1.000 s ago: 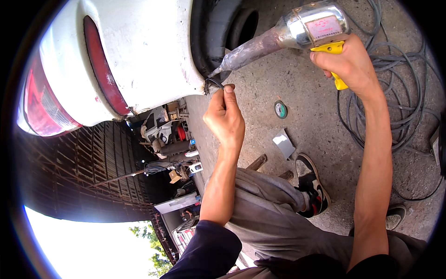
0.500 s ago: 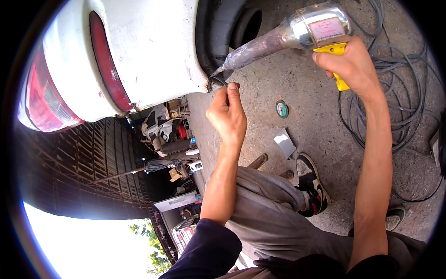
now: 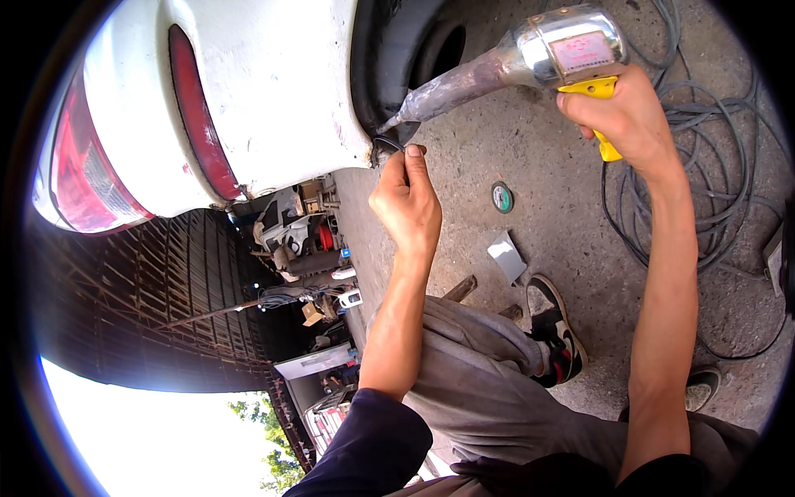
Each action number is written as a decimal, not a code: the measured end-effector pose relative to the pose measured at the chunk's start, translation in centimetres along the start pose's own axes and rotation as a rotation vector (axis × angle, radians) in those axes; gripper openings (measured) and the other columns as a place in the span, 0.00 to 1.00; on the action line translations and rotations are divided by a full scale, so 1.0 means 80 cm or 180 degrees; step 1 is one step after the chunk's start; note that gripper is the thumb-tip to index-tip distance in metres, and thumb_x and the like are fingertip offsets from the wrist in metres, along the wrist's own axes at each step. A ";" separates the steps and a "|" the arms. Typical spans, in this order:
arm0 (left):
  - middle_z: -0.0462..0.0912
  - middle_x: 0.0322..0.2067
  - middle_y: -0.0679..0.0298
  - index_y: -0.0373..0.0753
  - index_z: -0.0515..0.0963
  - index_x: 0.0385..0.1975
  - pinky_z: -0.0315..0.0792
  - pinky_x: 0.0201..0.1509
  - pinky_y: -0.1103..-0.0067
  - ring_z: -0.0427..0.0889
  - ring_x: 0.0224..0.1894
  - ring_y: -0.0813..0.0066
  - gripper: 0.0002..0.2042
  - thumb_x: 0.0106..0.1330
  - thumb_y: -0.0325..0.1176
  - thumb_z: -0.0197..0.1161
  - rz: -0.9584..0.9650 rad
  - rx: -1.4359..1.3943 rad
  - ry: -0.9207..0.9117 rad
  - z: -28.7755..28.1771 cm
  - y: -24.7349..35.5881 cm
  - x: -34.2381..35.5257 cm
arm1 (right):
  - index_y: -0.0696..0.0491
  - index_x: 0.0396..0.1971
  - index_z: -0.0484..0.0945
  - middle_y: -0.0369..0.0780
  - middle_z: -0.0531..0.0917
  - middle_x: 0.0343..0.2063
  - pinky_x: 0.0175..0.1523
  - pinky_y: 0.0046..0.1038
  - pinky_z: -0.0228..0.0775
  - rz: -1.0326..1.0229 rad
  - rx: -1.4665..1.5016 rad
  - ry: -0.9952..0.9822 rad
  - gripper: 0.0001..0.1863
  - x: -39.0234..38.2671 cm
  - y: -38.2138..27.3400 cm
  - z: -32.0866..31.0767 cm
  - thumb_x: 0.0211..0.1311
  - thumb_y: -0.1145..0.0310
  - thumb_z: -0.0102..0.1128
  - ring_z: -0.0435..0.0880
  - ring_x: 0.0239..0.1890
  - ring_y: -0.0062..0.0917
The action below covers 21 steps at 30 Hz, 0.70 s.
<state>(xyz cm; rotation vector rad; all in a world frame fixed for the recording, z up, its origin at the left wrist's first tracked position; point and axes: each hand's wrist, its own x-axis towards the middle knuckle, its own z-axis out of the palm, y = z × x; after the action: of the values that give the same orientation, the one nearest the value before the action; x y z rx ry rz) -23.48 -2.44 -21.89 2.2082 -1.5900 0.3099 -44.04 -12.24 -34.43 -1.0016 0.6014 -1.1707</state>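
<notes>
My right hand is closed around the yellow handle of a hot air gun with a shiny metal barrel. Its long, discoloured nozzle tapers down to the left, and the tip sits at the lower corner of a white car bumper, beside the dark wheel arch. Just below that tip, my left hand pinches a thin dark strip or rod between thumb and fingers. The strip runs up to the bumper's edge; whether it touches the nozzle I cannot tell.
A tyre stands behind the bumper edge. On the concrete lie a round green tin or roll, a grey flat piece and a coiled grey cable at the right. A wooden stool leg shows by my knee.
Both hands hold nearly the same place, with the nozzle still at the bumper corner. The view has shifted very slightly against the car.
</notes>
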 end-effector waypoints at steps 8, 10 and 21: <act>0.64 0.10 0.64 0.31 0.79 0.26 0.58 0.18 0.78 0.59 0.16 0.85 0.14 0.69 0.37 0.58 0.0181 0.0142 0.0072 0.003 -0.002 0.001 | 0.55 0.22 0.76 0.30 0.74 0.17 0.23 0.20 0.62 0.0013 -0.0049 0.0002 0.09 0.001 -0.004 -0.003 0.48 0.64 0.61 0.70 0.18 0.13; 0.64 0.10 0.64 0.31 0.78 0.25 0.57 0.18 0.78 0.58 0.17 0.85 0.15 0.69 0.37 0.58 0.0193 0.0086 0.0100 0.004 -0.002 0.001 | 0.55 0.23 0.76 0.30 0.74 0.17 0.23 0.20 0.62 0.0005 -0.0062 0.0009 0.09 0.002 -0.002 -0.003 0.48 0.64 0.61 0.70 0.18 0.13; 0.61 0.10 0.66 0.31 0.78 0.24 0.54 0.18 0.79 0.56 0.17 0.85 0.15 0.69 0.36 0.58 0.0154 0.0017 0.0121 0.006 -0.005 0.002 | 0.56 0.24 0.78 0.32 0.75 0.16 0.23 0.20 0.63 -0.0031 -0.0094 -0.0017 0.12 0.005 -0.003 0.000 0.47 0.61 0.62 0.72 0.18 0.14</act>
<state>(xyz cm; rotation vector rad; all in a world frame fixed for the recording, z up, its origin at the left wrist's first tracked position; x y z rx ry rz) -23.11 -2.64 -22.31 2.1574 -1.6261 0.3685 -44.02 -12.61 -34.14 -1.0334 0.6118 -1.1702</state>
